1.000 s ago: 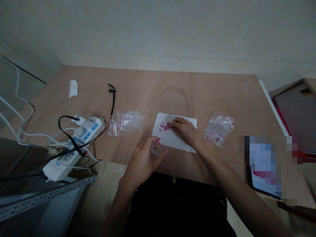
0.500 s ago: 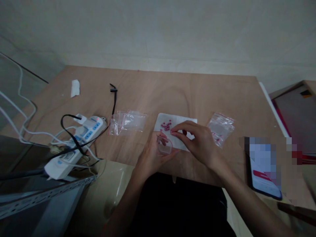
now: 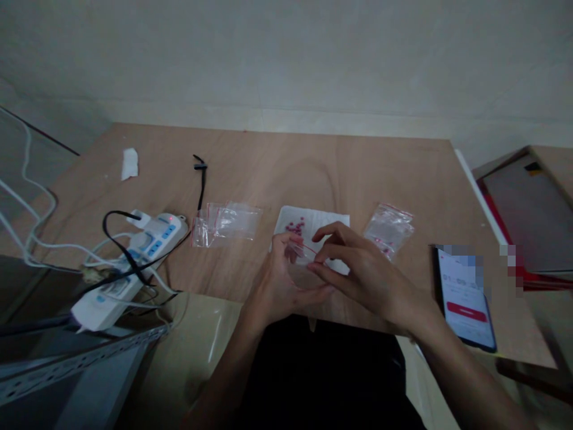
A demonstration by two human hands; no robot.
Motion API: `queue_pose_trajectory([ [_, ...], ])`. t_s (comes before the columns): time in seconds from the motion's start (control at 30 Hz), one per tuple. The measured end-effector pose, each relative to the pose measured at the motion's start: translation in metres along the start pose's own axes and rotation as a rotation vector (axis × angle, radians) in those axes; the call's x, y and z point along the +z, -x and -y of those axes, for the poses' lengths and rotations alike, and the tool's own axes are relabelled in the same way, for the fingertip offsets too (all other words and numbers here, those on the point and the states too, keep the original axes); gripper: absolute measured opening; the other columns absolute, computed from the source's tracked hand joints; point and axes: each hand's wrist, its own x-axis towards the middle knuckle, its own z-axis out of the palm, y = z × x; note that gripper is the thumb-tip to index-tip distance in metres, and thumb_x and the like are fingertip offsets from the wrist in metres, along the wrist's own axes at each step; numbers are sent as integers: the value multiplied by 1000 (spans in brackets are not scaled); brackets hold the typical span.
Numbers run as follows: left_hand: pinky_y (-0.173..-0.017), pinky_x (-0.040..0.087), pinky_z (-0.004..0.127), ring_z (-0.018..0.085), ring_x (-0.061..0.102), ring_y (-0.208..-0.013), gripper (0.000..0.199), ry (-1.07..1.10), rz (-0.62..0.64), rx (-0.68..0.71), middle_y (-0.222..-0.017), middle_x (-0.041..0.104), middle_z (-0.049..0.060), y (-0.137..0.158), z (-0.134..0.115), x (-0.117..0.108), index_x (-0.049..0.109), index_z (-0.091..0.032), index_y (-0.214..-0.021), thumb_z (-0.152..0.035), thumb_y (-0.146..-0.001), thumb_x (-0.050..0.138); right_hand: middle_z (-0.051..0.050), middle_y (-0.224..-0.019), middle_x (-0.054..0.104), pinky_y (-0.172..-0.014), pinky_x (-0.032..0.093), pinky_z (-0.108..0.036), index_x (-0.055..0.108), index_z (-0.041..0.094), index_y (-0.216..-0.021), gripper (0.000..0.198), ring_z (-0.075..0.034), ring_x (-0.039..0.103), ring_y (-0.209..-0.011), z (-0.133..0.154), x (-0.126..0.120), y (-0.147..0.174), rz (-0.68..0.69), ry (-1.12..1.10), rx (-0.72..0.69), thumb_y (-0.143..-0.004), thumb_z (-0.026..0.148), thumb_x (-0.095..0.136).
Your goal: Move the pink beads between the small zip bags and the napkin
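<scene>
A small clear zip bag (image 3: pixel 302 246) with a red line along its mouth is held in my left hand (image 3: pixel 276 288), its fingers closed on the bag's left side. My right hand (image 3: pixel 347 257) pinches the right end of that red line between thumb and fingertips. Whether a bead is also between those fingertips, I cannot tell. Just beyond both hands lies a white sheet (image 3: pixel 313 216), partly covered by them. Several small dark-pink beads (image 3: pixel 295 227) are scattered on its left part.
Left of the sheet lie flat clear zip bags (image 3: pixel 237 221); on the right, another zip bag (image 3: pixel 388 230) has pink beads inside. A phone (image 3: pixel 463 298) rests near the right edge. A power strip (image 3: pixel 129 269) with tangled cables, a black strap (image 3: pixel 203 182) and a paper scrap (image 3: pixel 129 164) occupy the left.
My right hand has moved from the edge of the beads to the bag's mouth and now pinches it. The bag has tilted in my left hand. The view has shifted slightly.
</scene>
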Motion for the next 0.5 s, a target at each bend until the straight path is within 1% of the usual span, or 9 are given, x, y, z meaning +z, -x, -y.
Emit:
queue_pose_trajectory([
  [0.03, -77, 47, 31, 17, 55, -90, 62, 48, 15, -10, -103, 54, 4, 1, -4, -1, 40, -23, -114, -35, -67, 79, -10, -110, 66, -73, 53, -31, 69, 17, -84, 17, -18, 67, -87, -2, -1, 2, -10, -43, 39, -92, 27, 57],
  [0.1, -80, 47, 31, 17, 57, -91, 40, 130, 20, -47, -100, 58, 5, 0, -12, -4, 48, -22, -111, -36, -80, 68, -5, -99, 70, -72, 53, -28, 67, 20, -89, 14, -16, 68, -83, -5, -3, 5, -17, -167, 114, -92, 29, 57],
  [0.17, -79, 47, 29, 16, 59, -87, 20, 151, -18, -95, -92, 63, 4, -3, -16, -7, 58, -20, -100, -35, -86, 61, -1, -88, 72, -70, 53, -26, 65, 22, -96, 10, -15, 69, -79, -8, -2, 7, -54, -291, 175, -90, 29, 61],
  [0.2, -77, 47, 28, 15, 60, -83, 16, 141, -40, -120, -87, 65, 3, -4, -16, -8, 62, -19, -93, -34, -87, 61, 0, -85, 73, -69, 54, -26, 63, 23, -100, 13, -15, 70, -77, -10, -2, 8, -87, -341, 200, -88, 30, 63],
  [0.27, -73, 47, 27, 14, 61, -76, 15, 109, -65, -135, -79, 68, 2, -8, -16, -9, 66, -18, -83, -33, -84, 66, 1, -84, 74, -71, 54, -27, 60, 24, -107, 24, -15, 71, -77, -12, 1, 10, -150, -413, 232, -86, 32, 66],
  [0.33, -72, 49, 26, 14, 63, -75, 13, 96, -43, -127, -79, 72, 2, -10, -15, -9, 70, -19, -82, -32, -80, 71, 1, -83, 75, -74, 55, -29, 58, 25, -114, 32, -16, 72, -77, -13, 3, 11, -174, -454, 251, -84, 33, 68],
  [0.4, -73, 51, 27, 15, 66, -76, 12, 79, -22, -120, -80, 74, 2, -11, -17, -8, 72, -20, -83, -30, -77, 73, 1, -83, 75, -75, 55, -30, 57, 26, -116, 35, -17, 72, -78, -12, 6, 12, -177, -472, 260, -84, 34, 69],
  [0.5, -67, 53, 26, 15, 67, -69, 8, 4, -23, -109, -75, 75, 1, -10, -24, -6, 72, -20, -77, -28, -78, 71, 1, -79, 74, -69, 54, -29, 57, 26, -113, 33, -17, 72, -73, -9, 9, 13, -192, -485, 276, -83, 34, 69],
])
